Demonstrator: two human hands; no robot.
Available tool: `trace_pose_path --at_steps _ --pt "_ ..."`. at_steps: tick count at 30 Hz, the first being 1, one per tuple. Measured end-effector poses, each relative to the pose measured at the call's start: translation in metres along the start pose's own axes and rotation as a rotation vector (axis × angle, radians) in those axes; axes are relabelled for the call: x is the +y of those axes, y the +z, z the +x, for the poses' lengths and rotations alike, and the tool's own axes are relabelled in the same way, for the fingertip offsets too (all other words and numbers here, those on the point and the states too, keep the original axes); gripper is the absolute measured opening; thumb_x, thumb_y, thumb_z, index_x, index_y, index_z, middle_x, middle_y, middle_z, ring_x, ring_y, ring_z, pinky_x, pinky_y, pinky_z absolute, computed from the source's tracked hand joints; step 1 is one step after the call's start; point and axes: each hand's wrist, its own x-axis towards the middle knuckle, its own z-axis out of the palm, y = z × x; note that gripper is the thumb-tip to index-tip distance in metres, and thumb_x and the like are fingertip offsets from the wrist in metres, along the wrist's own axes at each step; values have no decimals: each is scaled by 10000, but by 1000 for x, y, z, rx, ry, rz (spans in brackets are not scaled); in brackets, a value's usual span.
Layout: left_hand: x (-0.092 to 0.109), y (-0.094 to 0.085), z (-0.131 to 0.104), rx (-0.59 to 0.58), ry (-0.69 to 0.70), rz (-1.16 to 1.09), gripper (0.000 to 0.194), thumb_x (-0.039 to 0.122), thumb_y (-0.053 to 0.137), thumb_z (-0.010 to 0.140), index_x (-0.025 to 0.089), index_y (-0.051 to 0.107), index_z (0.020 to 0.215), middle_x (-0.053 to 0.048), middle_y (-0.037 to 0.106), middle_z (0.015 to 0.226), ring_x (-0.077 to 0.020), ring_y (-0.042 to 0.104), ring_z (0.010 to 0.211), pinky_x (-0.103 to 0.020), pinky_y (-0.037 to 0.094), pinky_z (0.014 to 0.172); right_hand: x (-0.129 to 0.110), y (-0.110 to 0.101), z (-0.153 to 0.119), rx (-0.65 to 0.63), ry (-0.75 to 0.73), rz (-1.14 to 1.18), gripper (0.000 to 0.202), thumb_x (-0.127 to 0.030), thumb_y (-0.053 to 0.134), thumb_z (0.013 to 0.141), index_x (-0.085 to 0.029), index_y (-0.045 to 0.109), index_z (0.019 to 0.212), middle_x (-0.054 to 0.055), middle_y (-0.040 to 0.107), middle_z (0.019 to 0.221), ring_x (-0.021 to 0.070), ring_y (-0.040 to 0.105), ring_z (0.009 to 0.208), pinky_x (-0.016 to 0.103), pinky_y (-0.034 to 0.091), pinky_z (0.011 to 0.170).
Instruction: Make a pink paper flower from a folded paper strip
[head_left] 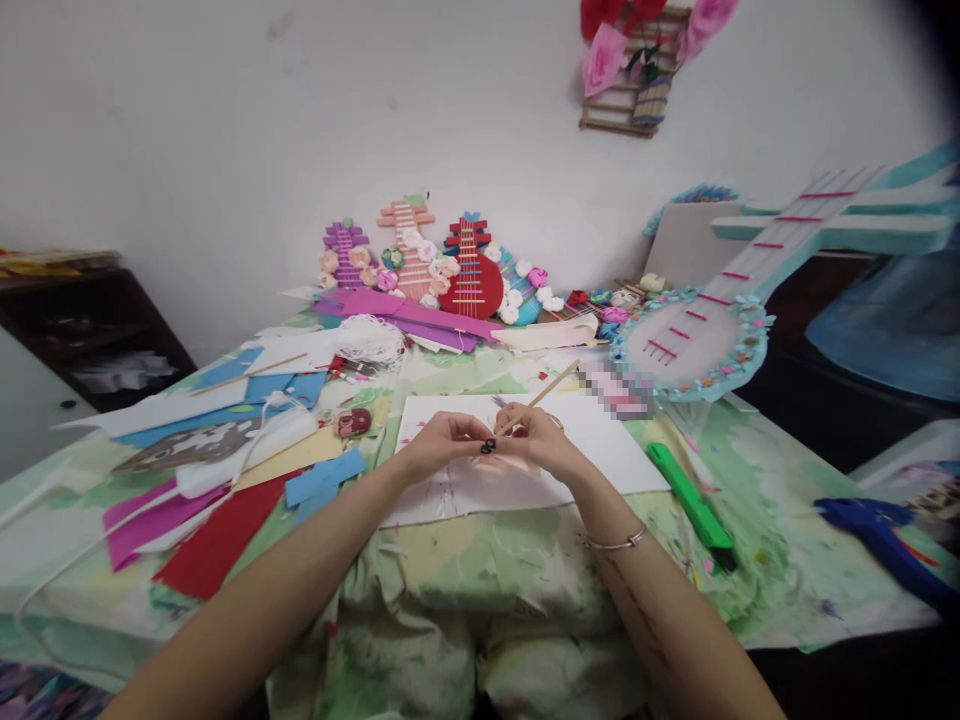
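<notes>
My left hand (454, 438) and my right hand (534, 438) meet fingertip to fingertip above a white sheet (600, 450). A thin wooden stick (553, 385) slants up and right from the fingers of my right hand, which are closed on it. The fingers of my left hand are pinched together, and what lies between them is hidden. Just below the hands shows a pale peach-coloured piece (510, 468); whether it is held or lying on the sheet I cannot tell. Small pink bits (409, 440) dot the sheet's left side.
A green box cutter (690, 505) and a blue glue gun (874, 530) lie at right. Left are a red strip (225, 540), blue pieces (324, 478) and a white cord (247, 450). Behind stand a red instrument model (471, 285) and a large pale-blue one (694, 345).
</notes>
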Motion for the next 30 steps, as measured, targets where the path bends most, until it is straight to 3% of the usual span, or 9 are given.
trace_pose_path --at_steps 10,30 --pt "0 -1 1 65 -17 43 240 262 768 577 102 657 717 -30 647 688 -119 576 644 -233 421 639 2 3 1 45 -37 -63 305 -451 574 763 -154 630 730 8 573 716 106 501 637 233 364 575" --pt "-2 0 2 89 -2 45 215 245 776 551 105 664 668 -41 677 657 -133 600 608 -237 429 608 5 5 3 45 -36 -125 266 -403 546 783 -149 610 732 8 585 690 94 477 575 214 351 542"
